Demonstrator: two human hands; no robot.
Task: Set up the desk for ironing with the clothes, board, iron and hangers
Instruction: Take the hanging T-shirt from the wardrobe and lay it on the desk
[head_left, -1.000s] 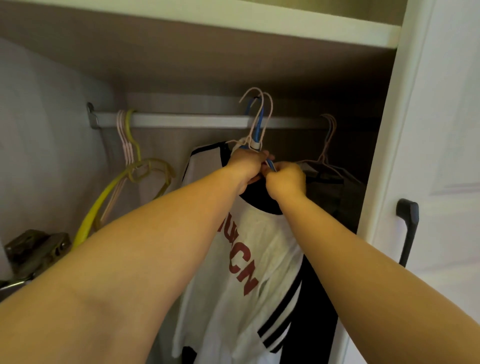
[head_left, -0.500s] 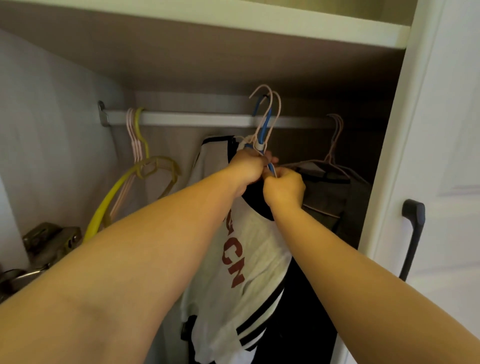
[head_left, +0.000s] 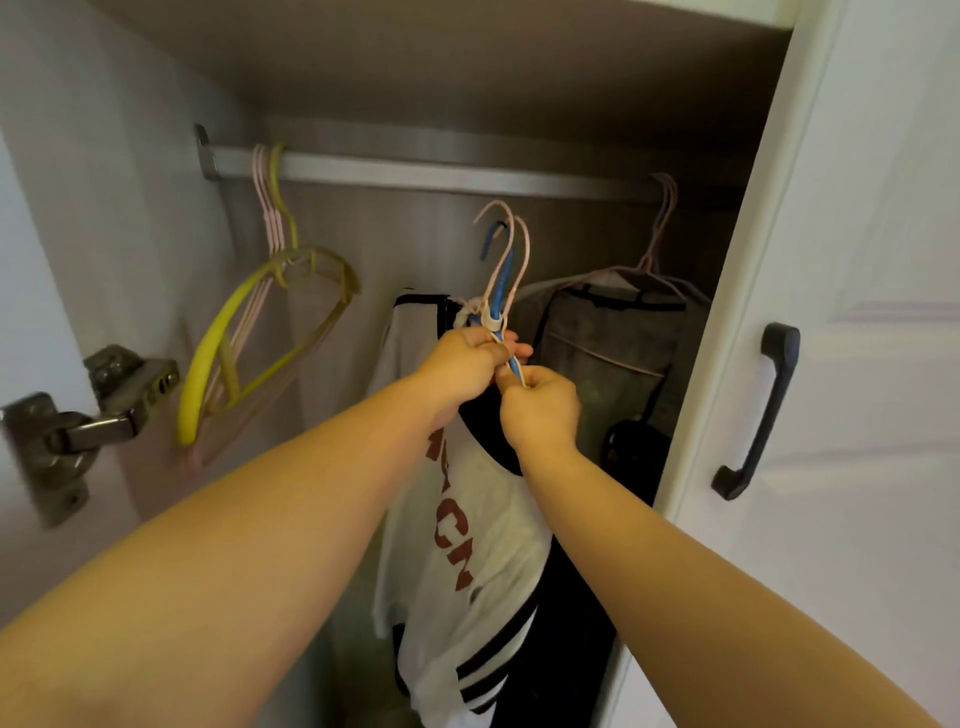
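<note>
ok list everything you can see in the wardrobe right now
rail: one, grey metal, across the top of the wardrobe
held hangers: a bunch, pink and blue, hooks off the rail, below it at centre
shirt: one, white with red letters and black stripes, hanging from the held hangers
empty hangers: several, one yellow and some pink, on the rail at far left
dark garment: one, grey-black, on pink hangers on the rail at right
hinge: one, dark metal, left edge
door: one, white, at right, open
handle: one, black, on the door
left hand: gripping the held hangers just under the hooks
right hand: pinching the held hangers just below the left hand
</note>
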